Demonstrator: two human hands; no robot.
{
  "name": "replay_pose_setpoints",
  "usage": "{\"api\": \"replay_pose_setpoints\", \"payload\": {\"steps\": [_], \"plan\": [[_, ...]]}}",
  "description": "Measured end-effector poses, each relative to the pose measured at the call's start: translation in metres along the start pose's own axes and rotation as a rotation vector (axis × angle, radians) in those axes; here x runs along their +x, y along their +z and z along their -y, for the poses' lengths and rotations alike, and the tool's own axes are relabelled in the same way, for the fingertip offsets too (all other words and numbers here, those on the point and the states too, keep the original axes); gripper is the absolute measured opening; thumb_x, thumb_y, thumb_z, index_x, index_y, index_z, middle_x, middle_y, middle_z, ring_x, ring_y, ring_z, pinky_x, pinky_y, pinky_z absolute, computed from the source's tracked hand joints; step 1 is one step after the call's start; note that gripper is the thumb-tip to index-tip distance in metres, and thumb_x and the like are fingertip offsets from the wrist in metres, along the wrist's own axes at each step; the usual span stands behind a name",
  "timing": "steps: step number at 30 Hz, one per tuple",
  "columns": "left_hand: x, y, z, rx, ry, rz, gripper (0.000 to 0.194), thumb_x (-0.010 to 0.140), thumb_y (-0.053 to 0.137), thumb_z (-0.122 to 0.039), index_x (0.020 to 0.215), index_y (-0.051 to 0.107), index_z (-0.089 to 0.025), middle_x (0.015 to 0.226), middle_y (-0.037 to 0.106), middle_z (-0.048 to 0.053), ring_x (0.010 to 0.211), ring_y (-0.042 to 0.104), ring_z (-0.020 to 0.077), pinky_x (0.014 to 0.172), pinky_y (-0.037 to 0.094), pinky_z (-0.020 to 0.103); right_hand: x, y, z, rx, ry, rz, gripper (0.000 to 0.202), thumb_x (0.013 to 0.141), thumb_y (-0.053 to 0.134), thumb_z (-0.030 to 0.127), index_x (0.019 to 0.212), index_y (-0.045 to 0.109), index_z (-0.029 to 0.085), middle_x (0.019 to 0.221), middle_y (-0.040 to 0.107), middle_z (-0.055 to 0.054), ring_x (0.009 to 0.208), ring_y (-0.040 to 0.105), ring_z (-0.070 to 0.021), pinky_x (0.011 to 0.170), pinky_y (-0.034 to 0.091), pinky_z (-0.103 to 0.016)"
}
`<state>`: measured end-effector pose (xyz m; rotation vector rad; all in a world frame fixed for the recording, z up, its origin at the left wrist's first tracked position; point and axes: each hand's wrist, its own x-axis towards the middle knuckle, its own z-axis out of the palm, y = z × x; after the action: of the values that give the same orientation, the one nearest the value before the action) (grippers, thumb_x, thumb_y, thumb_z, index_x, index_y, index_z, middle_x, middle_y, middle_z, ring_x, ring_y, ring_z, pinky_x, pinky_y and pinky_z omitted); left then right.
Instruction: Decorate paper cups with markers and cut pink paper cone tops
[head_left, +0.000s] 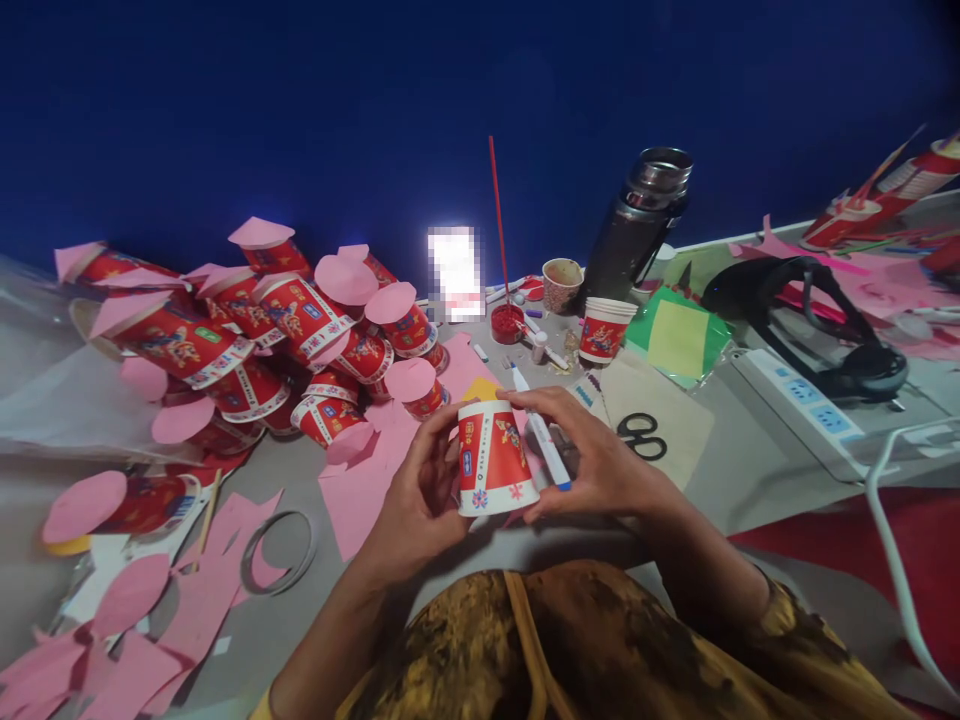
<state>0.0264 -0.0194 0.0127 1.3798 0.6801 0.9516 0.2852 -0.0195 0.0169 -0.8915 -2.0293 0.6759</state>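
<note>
While pink-topped cups (296, 315) crowd the table (281, 465) on the left, bare surface shows to the right, between the black scissors (642, 437) and the power strip (806, 405). A blue backdrop (337, 120) rises behind the far edge. Both forearms angle inward, the hands closed around opposite sides of one red paper cup (491, 460), mouth down. The left hand (416, 505) curls round its side; the right hand (600, 465) spans it, thumb at the rim. Whether that hand also holds the blue-ended marker (547, 445) cannot be told.
</note>
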Motion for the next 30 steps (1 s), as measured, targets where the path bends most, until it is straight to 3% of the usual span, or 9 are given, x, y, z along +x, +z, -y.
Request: {"api": "replay_pose_setpoints", "payload": {"steps": [2,6,8,13,16,19,23,26,30], "plan": [[0.002,0.000,0.000,0.057,-0.001,0.034,0.083,0.085,0.085,-0.023,0.157,0.044,-0.037,0.169,0.048,0.011,0.156,0.049,0.0355,0.122,0.051,0.053,0.000,-0.003,-0.002,-0.015,-0.001,-0.008,0.111,0.071,0.099,0.058,0.163,0.043,0.027,0.151,0.063,-0.017,0.137,0.061,-0.0372,0.114,0.055,-0.052],[0.003,0.000,-0.007,0.340,0.005,0.045,0.103,0.086,0.084,-0.022,0.168,0.027,-0.043,0.183,0.022,0.007,0.167,0.027,0.0358,0.134,0.032,0.058,0.001,-0.011,-0.006,-0.137,-0.041,-0.013,0.107,0.074,0.097,0.057,0.161,0.044,0.025,0.146,0.064,-0.019,0.133,0.062,-0.0383,0.113,0.055,-0.056],[0.004,0.001,-0.012,0.490,0.001,0.050,0.111,0.083,0.085,-0.021,0.171,0.020,-0.044,0.184,0.017,0.005,0.169,0.022,0.0368,0.136,0.026,0.060,0.004,-0.014,-0.007,-0.177,-0.051,0.021,0.103,0.076,0.097,0.055,0.160,0.045,0.023,0.144,0.065,-0.019,0.131,0.061,-0.0381,0.111,0.056,-0.056],[0.013,0.004,-0.016,0.622,-0.001,0.026,0.101,0.083,0.079,-0.016,0.167,0.030,-0.041,0.174,0.038,0.007,0.158,0.043,0.0355,0.131,0.038,0.058,0.010,-0.017,-0.012,-0.165,-0.059,0.099,0.100,0.081,0.092,0.059,0.161,0.045,0.022,0.143,0.066,-0.020,0.132,0.061,-0.0379,0.111,0.057,-0.055],[0.018,0.000,-0.010,0.616,0.026,0.003,0.098,0.080,0.076,-0.012,0.164,0.035,-0.040,0.167,0.042,0.007,0.154,0.046,0.0343,0.126,0.045,0.055,0.010,-0.018,-0.015,-0.129,-0.044,0.086,0.102,0.084,0.088,0.062,0.165,0.040,0.023,0.153,0.061,-0.021,0.140,0.058,-0.0381,0.115,0.054,-0.055],[0.021,-0.005,-0.003,0.649,0.059,-0.018,0.101,0.075,0.072,-0.007,0.163,0.035,-0.041,0.163,0.043,0.006,0.154,0.044,0.0339,0.125,0.046,0.054,0.008,-0.017,-0.012,-0.057,-0.036,-0.028,0.078,0.096,0.080,0.049,0.162,0.045,0.026,0.152,0.064,-0.017,0.137,0.063,-0.0343,0.114,0.055,-0.052],[0.023,-0.007,-0.001,0.703,0.103,-0.086,0.094,0.077,0.071,-0.009,0.160,0.037,-0.038,0.156,0.045,0.008,0.149,0.045,0.0330,0.125,0.044,0.056,0.006,-0.010,0.002,0.070,-0.091,-0.228,0.033,0.109,0.062,0.033,0.141,0.067,0.028,0.112,0.082,-0.008,0.097,0.076,-0.0250,0.087,0.061,-0.040],[0.023,-0.007,-0.003,0.761,0.106,-0.120,0.088,0.079,0.072,-0.011,0.157,0.039,-0.033,0.152,0.044,0.011,0.147,0.046,0.0338,0.123,0.046,0.056,0.004,-0.002,0.014,0.099,-0.138,-0.280,0.025,0.111,0.058,0.037,0.127,0.074,0.026,0.087,0.080,-0.005,0.074,0.073,-0.0220,0.071,0.059,-0.036],[0.021,-0.007,-0.005,0.793,0.102,-0.138,0.089,0.077,0.070,-0.006,0.157,0.038,-0.030,0.152,0.042,0.013,0.147,0.046,0.0346,0.123,0.045,0.058,0.002,0.011,0.019,0.078,-0.085,-0.295,0.013,0.107,0.065,0.030,0.114,0.074,0.026,0.081,0.077,-0.003,0.067,0.071,-0.0204,0.063,0.057,-0.033]]}}
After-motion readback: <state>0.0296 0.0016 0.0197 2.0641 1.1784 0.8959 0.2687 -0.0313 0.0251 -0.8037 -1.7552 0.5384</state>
